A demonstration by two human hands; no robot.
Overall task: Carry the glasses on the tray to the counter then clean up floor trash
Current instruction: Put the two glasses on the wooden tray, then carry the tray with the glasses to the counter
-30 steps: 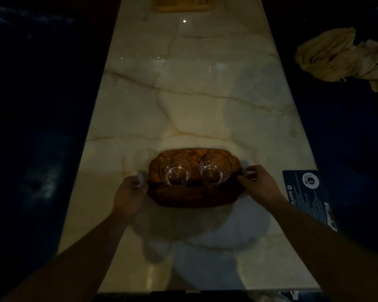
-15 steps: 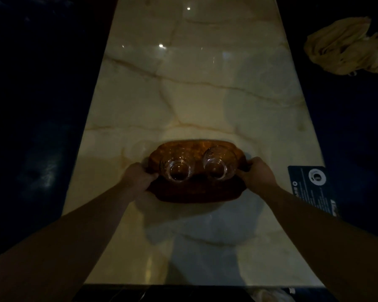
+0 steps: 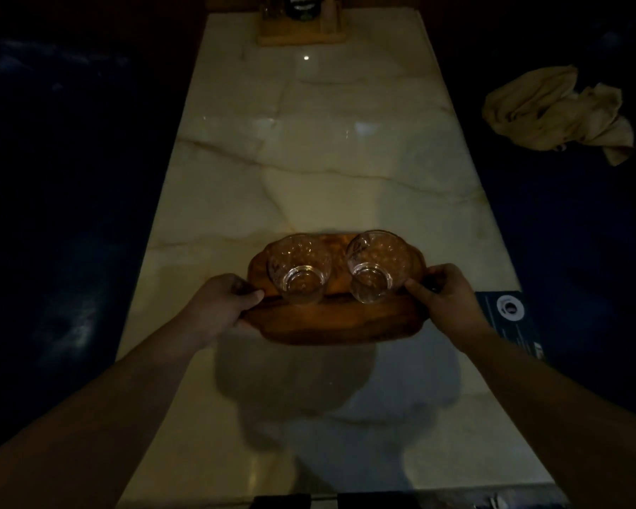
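A brown wooden tray (image 3: pixel 331 321) is held above the pale marble table (image 3: pixel 309 159), tilted so its near edge faces me, and it casts a shadow on the marble below. Two clear glasses stand side by side on it, the left glass (image 3: pixel 300 268) and the right glass (image 3: pixel 377 264). My left hand (image 3: pixel 219 306) grips the tray's left end. My right hand (image 3: pixel 447 297) grips the right end, thumb over the rim beside the right glass.
A wooden holder with a dark bottle (image 3: pixel 302 23) stands at the table's far end. A crumpled beige cloth (image 3: pixel 559 112) lies on the dark seat at right. A dark printed card (image 3: pixel 511 317) rests on the table's right edge. Dark seating flanks both sides.
Both hands closed on the tray's ends and lifted it off the marble. The tray with the two glasses now sits higher and nearer to me.
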